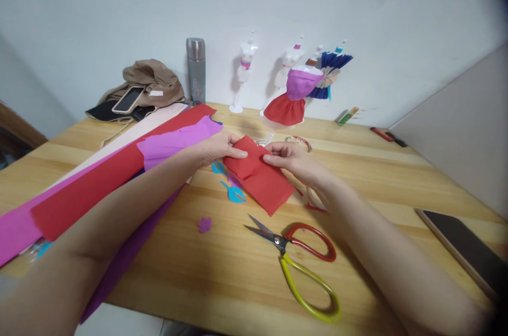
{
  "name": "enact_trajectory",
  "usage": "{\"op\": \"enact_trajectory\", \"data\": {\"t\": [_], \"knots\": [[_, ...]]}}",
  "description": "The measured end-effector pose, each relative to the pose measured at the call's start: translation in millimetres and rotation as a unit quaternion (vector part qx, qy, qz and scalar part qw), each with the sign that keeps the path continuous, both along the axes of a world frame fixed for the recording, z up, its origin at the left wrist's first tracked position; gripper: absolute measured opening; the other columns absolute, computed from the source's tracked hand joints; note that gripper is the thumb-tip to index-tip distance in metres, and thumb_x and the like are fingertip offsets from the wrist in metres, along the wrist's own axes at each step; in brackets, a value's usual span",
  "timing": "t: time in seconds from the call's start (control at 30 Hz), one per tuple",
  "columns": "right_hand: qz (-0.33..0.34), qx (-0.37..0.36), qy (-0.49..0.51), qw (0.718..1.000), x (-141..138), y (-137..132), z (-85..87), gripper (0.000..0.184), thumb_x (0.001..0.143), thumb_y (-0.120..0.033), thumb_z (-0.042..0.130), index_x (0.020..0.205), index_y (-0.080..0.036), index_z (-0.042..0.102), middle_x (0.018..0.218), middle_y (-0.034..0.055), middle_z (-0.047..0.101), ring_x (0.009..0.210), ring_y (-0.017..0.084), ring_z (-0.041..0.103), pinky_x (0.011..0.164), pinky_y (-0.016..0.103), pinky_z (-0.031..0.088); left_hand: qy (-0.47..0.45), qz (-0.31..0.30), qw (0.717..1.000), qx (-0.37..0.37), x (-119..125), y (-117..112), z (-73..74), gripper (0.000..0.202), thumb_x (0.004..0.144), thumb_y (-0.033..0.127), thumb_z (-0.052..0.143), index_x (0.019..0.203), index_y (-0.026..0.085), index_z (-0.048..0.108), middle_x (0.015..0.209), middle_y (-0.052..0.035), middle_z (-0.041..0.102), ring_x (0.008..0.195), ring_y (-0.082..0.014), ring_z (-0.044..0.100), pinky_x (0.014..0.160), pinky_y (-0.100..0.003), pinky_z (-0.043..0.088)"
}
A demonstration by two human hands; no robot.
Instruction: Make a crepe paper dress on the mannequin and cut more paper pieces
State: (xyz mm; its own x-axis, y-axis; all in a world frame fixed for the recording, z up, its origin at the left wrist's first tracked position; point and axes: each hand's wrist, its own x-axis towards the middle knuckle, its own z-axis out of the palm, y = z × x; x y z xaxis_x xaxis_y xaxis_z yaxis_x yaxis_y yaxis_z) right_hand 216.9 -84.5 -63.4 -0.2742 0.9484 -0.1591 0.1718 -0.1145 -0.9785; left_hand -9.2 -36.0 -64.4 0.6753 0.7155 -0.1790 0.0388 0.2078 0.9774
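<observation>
A folded piece of red crepe paper (pixel 264 180) is held over the table between both hands. My left hand (pixel 222 148) pinches its upper left side, thumb on top. My right hand (pixel 291 160) grips its upper right edge between thumb and fingers. Below lie open scissors (pixel 280 242) with one red and one yellow handle, touched by neither hand. Blue paper cut-outs (pixel 234 193) and a small purple flower shape (pixel 205 225) rest to the left of the red piece. Red scraps (pixel 315 207) lie under my right wrist.
Long strips of red (pixel 91 185) and purple crepe paper (pixel 174 143) cover the left side. Small white mannequins (pixel 238 79) line the wall, one in a purple-and-red dress (pixel 304 84). A thermos (pixel 196 71), brown cloth (pixel 151 79), glue stick (pixel 348 116) and tablet (pixel 462 248) surround the workspace.
</observation>
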Motion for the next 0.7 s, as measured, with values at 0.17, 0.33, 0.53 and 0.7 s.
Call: {"op": "enact_trajectory", "data": {"t": [0.17,0.33,0.53,0.7], "knots": [[-0.041,0.067,-0.023,0.997,-2,1,1.5,0.031,0.06,-0.044,0.085,0.07,-0.02,0.069,0.068,0.0011,0.071,0.061,0.015,0.062,0.059,0.028,0.049,-0.001,0.015,1.0,-0.006,0,-5,5.8,0.032,0.058,0.022,0.088,0.086,0.012,0.075,0.083,-0.0051,0.076,0.074,-0.0161,0.068,0.08,-0.03,0.052],[-0.06,0.095,-0.056,0.992,-1,-1,12.4,0.028,0.063,-0.045,0.082,0.07,-0.02,0.069,0.067,0.0015,0.069,0.06,0.016,0.06,0.057,0.029,0.047,-0.013,0.01,0.999,-0.042,4,-13,12.7,0.036,0.057,0.022,0.09,0.087,0.009,0.074,0.085,-0.0077,0.076,0.072,-0.0161,0.068,0.078,-0.03,0.052],[-0.048,0.19,-0.124,0.973,8,-15,39.9,0.019,0.074,-0.041,0.076,0.079,-0.023,0.072,0.08,0.0051,0.073,0.075,0.023,0.067,0.07,0.036,0.053,-0.038,0.048,0.996,-0.06,4,-15,15.8,0.036,0.056,0.02,0.091,0.086,0.008,0.074,0.082,-0.0084,0.076,0.072,-0.0165,0.069,0.077,-0.029,0.054],[-0.031,0.242,-0.133,0.961,0,-11,23.9,0.032,0.072,-0.043,0.076,0.095,-0.022,0.073,0.092,0.0071,0.075,0.078,0.023,0.066,0.068,0.037,0.051,-0.032,0.061,0.996,-0.056,5,-15,18.5,0.038,0.055,0.023,0.091,0.088,0.01,0.075,0.081,-0.007,0.077,0.07,-0.0165,0.07,0.073,-0.028,0.054]]}}
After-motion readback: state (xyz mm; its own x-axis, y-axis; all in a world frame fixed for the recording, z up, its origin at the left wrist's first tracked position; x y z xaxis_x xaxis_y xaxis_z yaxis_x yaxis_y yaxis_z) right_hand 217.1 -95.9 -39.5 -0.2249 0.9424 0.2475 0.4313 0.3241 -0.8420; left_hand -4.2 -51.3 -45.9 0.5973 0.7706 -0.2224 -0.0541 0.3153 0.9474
